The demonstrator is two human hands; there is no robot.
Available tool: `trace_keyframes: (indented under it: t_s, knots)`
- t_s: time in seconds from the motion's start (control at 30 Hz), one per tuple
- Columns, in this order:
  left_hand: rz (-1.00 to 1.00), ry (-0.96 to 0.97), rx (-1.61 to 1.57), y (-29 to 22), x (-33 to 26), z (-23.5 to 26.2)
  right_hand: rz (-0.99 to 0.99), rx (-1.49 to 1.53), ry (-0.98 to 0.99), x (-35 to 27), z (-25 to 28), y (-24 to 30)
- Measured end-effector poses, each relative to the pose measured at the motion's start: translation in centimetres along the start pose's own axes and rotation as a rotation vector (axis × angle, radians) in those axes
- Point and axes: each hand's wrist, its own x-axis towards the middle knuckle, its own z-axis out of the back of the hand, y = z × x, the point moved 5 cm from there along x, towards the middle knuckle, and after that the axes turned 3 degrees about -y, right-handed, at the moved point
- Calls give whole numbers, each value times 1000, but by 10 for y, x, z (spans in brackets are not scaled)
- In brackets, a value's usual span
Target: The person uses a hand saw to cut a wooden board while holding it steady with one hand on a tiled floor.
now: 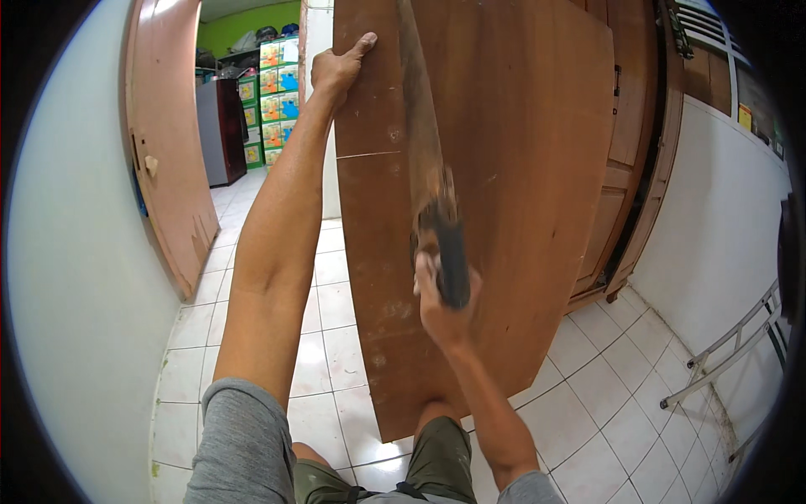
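A large brown wooden panel (520,168) stands in front of me, its lower part by my knee. High on its left edge, my left hand (337,67) grips it with the thumb against the face and the other fingers hidden behind. My right hand (445,315) is closed round the dark handle of a hand saw (424,139), slightly blurred. The saw's long blade points up and away, lying over the left part of the panel; I cannot tell how deep its teeth sit. A thin pale line crosses the panel left of the blade.
A wooden cabinet (630,160) stands behind the panel on the right. Metal ladder legs (714,361) lean by the right wall. An open door (168,126) at left leads to a room with stacked coloured boxes (280,92). White tiles (588,403) cover the floor.
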Motion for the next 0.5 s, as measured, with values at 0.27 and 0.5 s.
trace_keyframes:
  t_s: [0.27, 0.5]
  knots:
    - [-89, 40, -62, -7, -9, 0, -179, -41, -7, -23, 35, 56]
    - [-33, -109, 37, 2, -1, 8, 49, -171, 92, 3, -7, 103]
